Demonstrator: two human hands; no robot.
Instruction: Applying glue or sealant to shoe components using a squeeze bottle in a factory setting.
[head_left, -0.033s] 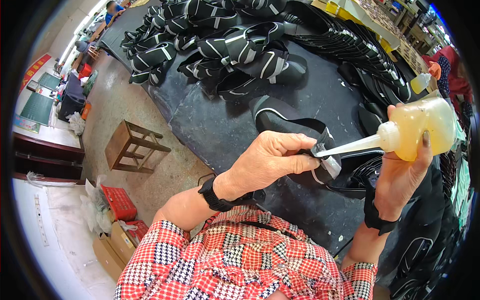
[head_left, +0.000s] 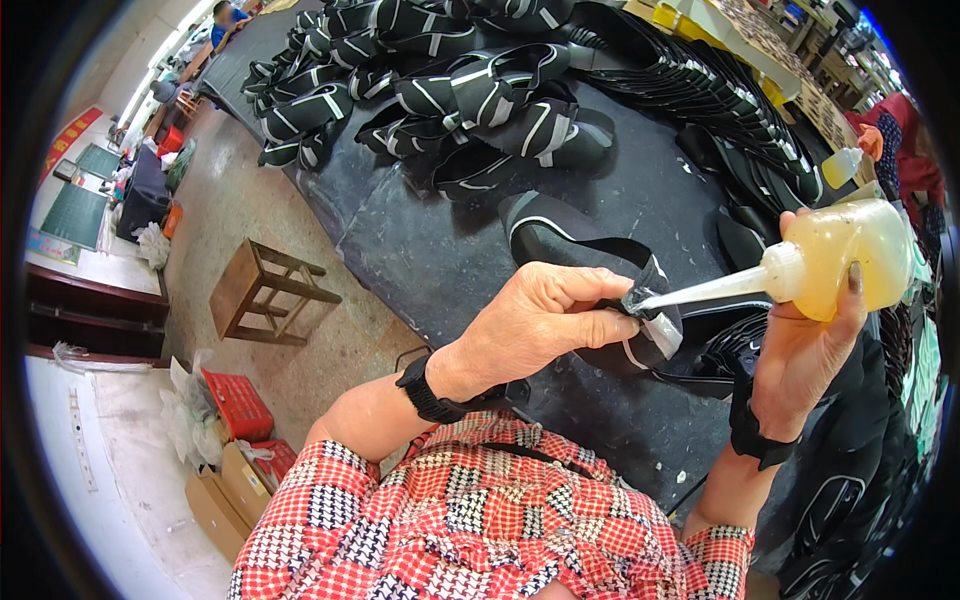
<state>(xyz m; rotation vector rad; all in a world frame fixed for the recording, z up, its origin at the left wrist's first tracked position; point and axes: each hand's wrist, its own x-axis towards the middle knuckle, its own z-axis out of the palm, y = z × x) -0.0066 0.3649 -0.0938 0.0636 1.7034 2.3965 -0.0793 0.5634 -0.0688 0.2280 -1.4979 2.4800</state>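
Observation:
My left hand [head_left: 545, 325] pinches the edge of a black fabric piece [head_left: 575, 240] between thumb and fingers. The piece has pale grey trim and curves in a loop over the table, its far end lying to the left. In my right hand [head_left: 805, 365] is a clear squeeze bottle [head_left: 850, 255] of yellowish liquid, tilted sideways. Its long white nozzle [head_left: 715, 287] points left, and the tip meets the fabric edge right beside my left fingertips. Whether liquid is coming out cannot be made out.
Looped black pieces [head_left: 470, 95] lie heaped across the dark table [head_left: 400, 225]; a long overlapping row [head_left: 700, 95] runs along its right side. A second, smaller bottle [head_left: 841, 166] stands at the right. Beyond the left edge are a wooden stool [head_left: 262, 290] and red crates [head_left: 238, 402].
The bottle and its nozzle have shifted very slightly to the right. My left hand and the fabric piece look unchanged.

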